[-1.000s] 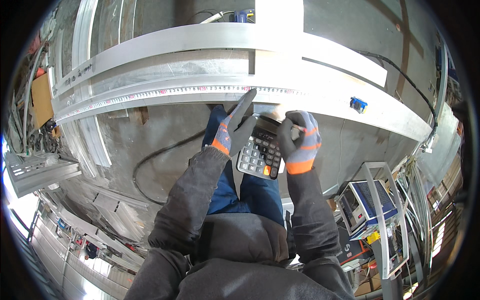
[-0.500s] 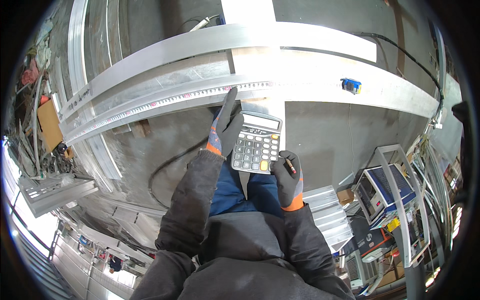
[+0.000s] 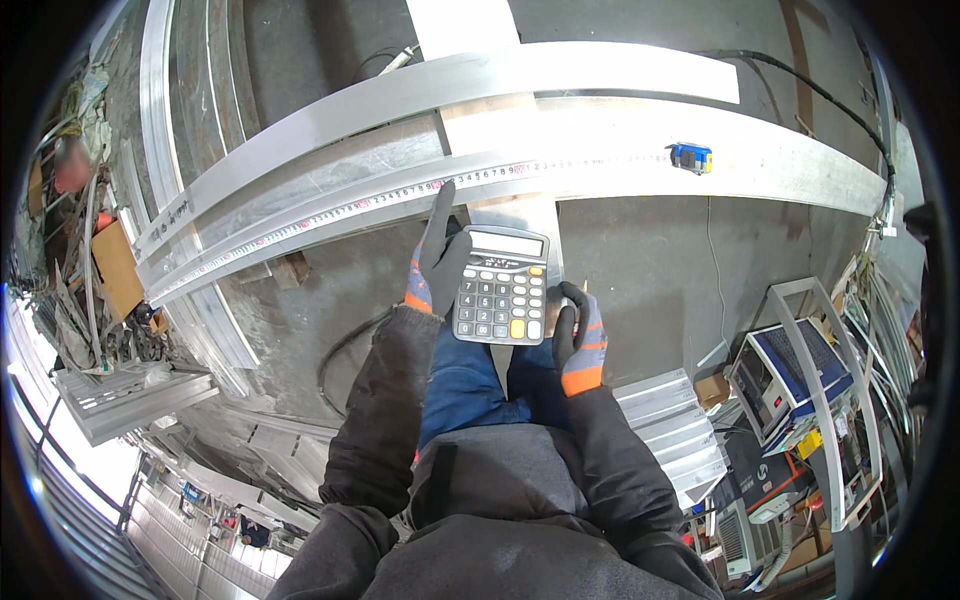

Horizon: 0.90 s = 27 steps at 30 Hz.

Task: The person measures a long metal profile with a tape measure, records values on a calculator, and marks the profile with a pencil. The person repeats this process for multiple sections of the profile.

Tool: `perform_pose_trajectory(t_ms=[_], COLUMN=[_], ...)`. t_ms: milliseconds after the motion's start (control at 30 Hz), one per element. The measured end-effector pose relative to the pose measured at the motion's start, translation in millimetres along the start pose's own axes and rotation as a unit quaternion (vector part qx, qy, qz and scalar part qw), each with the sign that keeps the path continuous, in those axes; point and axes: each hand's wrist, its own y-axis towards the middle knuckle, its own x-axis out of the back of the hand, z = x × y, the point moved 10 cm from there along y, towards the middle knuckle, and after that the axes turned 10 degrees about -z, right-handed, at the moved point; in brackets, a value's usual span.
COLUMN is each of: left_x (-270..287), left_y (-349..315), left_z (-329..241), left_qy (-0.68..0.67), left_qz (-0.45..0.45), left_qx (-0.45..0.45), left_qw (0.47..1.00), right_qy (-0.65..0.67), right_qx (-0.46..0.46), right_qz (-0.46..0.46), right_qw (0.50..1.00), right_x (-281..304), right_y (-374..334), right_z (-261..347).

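My left hand (image 3: pixel 436 258), in a grey and orange work glove, holds a dark calculator (image 3: pixel 500 287) by its left edge, thumb laid over its upper corner. The index finger stretches up to the tape measure's blade (image 3: pixel 345 210), its tip at the printed scale. That blade runs out along a long aluminium profile (image 3: pixel 640 185) from the blue tape measure case (image 3: pixel 690 158), which rests on the right part of the metal. Beside the calculator's lower right side, apart from it, my right hand (image 3: pixel 583 345) is closed around a slim pencil (image 3: pixel 585 287); mostly its tip shows.
Another aluminium bar (image 3: pixel 620 70) lies across the far side, parallel to the measured one. A dark cable (image 3: pixel 345 365) curls over the floor at left. Stacked profiles (image 3: pixel 665 425), a blue and white machine (image 3: pixel 775 385) and a metal frame (image 3: pixel 825 400) stand at right.
My right hand has drawn off the calculator's lower right corner and turned more upright, pencil still in it. The left hand keeps the calculator and its finger at the blade. The view has shifted slightly.
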Motion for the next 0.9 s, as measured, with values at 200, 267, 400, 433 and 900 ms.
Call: perform_pose_trajectory(t_ms=[200, 267, 400, 433, 900], left_x=[6.5, 4.8, 4.2, 3.4, -5.8], left_y=[-2.9, -3.1, -3.7, -2.6, 2.2], left_z=[-27.5, -20.7, -17.1, -20.5, 0.2], left_qy=[0.062, 0.04, 0.033, 0.045, -0.034], left_qz=[-0.06, -0.05, -0.061, -0.074, -0.075], left_qx=[-0.112, -0.069, -0.069, -0.097, -0.032], left_qw=[0.99, 0.996, 0.995, 0.991, 0.996], right_qy=[0.013, 0.049, 0.139, 0.128, 0.382], right_qx=[0.021, -0.119, -0.02, 0.016, 0.327], right_qz=[0.02, 0.045, -0.016, -0.024, 0.058], right_qw=[1.0, 0.991, 0.99, 0.991, 0.862], right_x=[0.1, 4.3, 71.2, 93.5, 141.2], right_y=[1.8, 11.3, 50.7, 54.0, 63.1], right_z=[-7.3, -19.1, 69.5, 100.0, 289.1])
